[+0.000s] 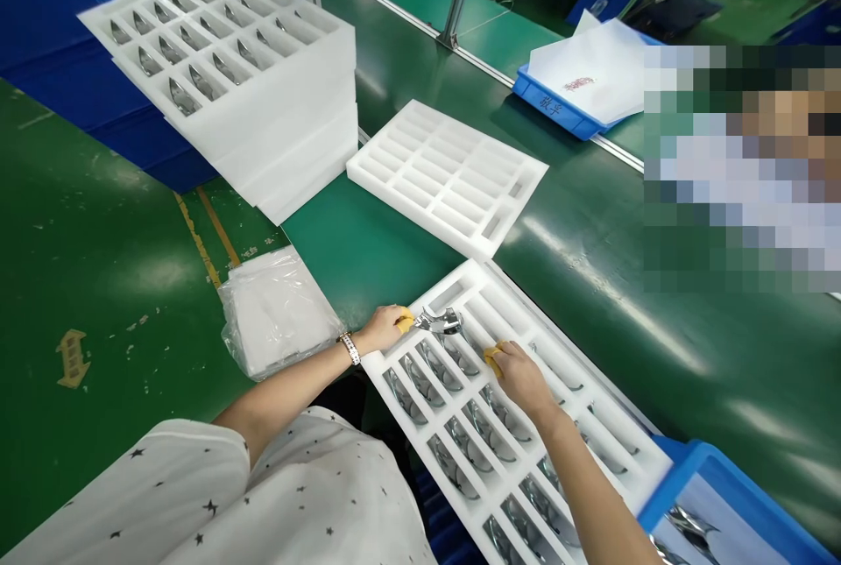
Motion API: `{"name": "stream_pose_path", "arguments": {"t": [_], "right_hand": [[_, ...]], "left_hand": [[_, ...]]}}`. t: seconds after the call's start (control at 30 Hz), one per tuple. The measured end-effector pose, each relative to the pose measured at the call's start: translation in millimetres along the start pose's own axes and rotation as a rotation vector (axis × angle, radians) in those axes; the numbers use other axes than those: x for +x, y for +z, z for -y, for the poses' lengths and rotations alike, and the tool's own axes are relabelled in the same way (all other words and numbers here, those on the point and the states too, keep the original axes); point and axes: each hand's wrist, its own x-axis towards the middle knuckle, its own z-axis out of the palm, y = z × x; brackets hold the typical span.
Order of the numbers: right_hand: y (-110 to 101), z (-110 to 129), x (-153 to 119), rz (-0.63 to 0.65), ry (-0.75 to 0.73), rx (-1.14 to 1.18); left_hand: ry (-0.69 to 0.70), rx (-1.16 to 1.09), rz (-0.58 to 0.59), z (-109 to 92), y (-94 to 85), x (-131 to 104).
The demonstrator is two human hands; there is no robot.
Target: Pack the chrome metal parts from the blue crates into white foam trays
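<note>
Metal part held crosswise over the upper end of the foam tray

Just above the frame's center, the left hand (386, 328) pinches a shiny metal part (441, 321) between yellow-covered fingertips. The part's long axis runs nearly left to right in the picture: one narrow end meets the fingertips, while the broader, curved end points right. It lies across the line of the metal pieces (404, 396) in the foam tray (453, 407), which slant from upper left to lower right in their slots.

The right hand (522, 377) is bent down over the tray, right of center, its yellow-covered fingertips close to the slots; whether they grip anything cannot be told.

The left fingertips hide the part's near end, and glare blurs its outline. The right forearm covers several slots, and the bottom edge of the frame cuts off the tray. At lower right, the blue bin (683, 469) is cropped too, its metal contents only partly visible. A pixelated patch masks the right edge. In the upper left, the stacked foam trays (282, 127) show pieces sunk in slots, their lower portions hidden.
</note>
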Motion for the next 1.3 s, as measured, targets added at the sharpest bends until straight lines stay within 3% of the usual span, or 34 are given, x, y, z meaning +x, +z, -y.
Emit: {"name": "stream_pose_path", "arguments": {"t": [0.1, 0.23, 0.33, 0.4, 0.5, 0.57, 0.7, 0.8, 0.93, 1.1, 1.3], "right_hand": [[2.0, 3.2, -0.3, -0.022, 0.003, -0.006], [-11.0, 25.4, 15.5, 0.101, 0.047, -0.183], [-26.0, 25.4, 17.1, 0.144, 0.112, -0.2], [-38.5, 14.8, 5.7, 0.022, 0.207, -0.102], [-64.3, 4.4, -18.0, -0.348, 0.365, 0.038], [-83.9, 11.5, -26.7, -0.493, 0.322, 0.096], [-105.1, 40.7, -22.6, -0.356, 0.035, 0.185], [-96.1, 45.6, -20.3, -0.293, 0.026, 0.136], [-74.7, 34.6, -27.2, -0.381, 0.147, -0.007], [-57.8, 25.9, -27.5, -0.393, 0.213, -0.044], [-20.7, 1.1, -16.0, -0.609, 0.311, 0.299]], "left_hand": [[0.005, -0.003, 0.003, 2.1, 3.6, 0.5], [-0.002, 0.011, 0.009, 1.7, 5.4, -0.1], [0.0, 0.032, 0.015, -1.9, -3.7, -2.5], [0.043, 0.073, 0.024, -8.2, -14.2, -2.8], [0.169, 0.203, 0.061, -28.4, -26.9, 3.7], [0.261, 0.29, 0.096, -49.4, -27.9, 13.5], [0.359, 0.306, 0.16, -96.6, -12.0, 38.1], [0.427, 0.273, 0.165, -120.0, 3.6, 51.8], [0.503, 0.272, 0.193, -126.9, 16.6, 61.4], [0.372, 0.279, 0.276, -116.1, 19.2, 73.3], [0.198, 0.271, 0.133, -86.8, 14.1, 88.1]]}}
